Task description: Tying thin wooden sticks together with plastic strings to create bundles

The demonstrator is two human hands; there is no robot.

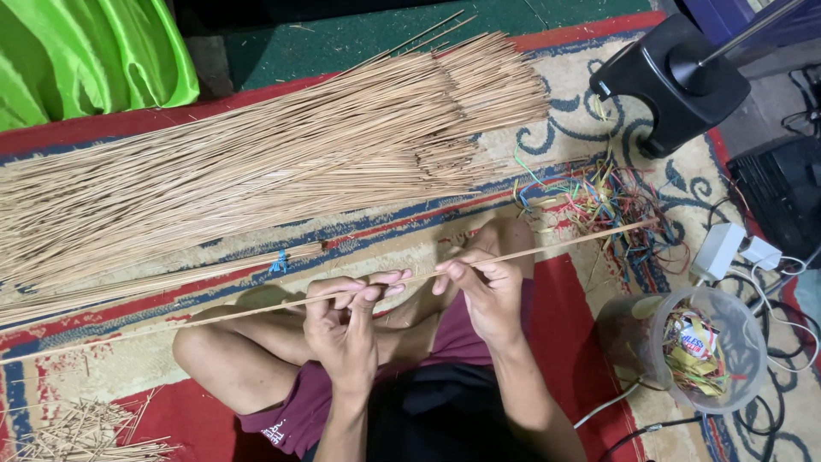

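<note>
1. Left hand (342, 321) and right hand (483, 291) both pinch one long thin stick (256, 310) near its middle, fingertips closed on it, above the crossed legs.
2. The stick runs slantwise over the carpet (573, 334), low end toward the left edge, high end toward the wire scraps.
3. Handling, judged: very light, springy, likely snaps if bent sharply. The ends will whip and sag, so hold near the middle with hands apart, as now.
4. Big pile of sticks (256, 162) lies across the carpet's far side, well apart from the hands.
5. Short stick offcuts (85, 432) at the near left corner.
6. Coloured wire scraps (611, 205) near the stick's high end; could snag it.
7. Clear plastic tub (693, 346) with wrappers at the near right, beside cables. Black stand base (671, 81) at the far right corner.
</note>
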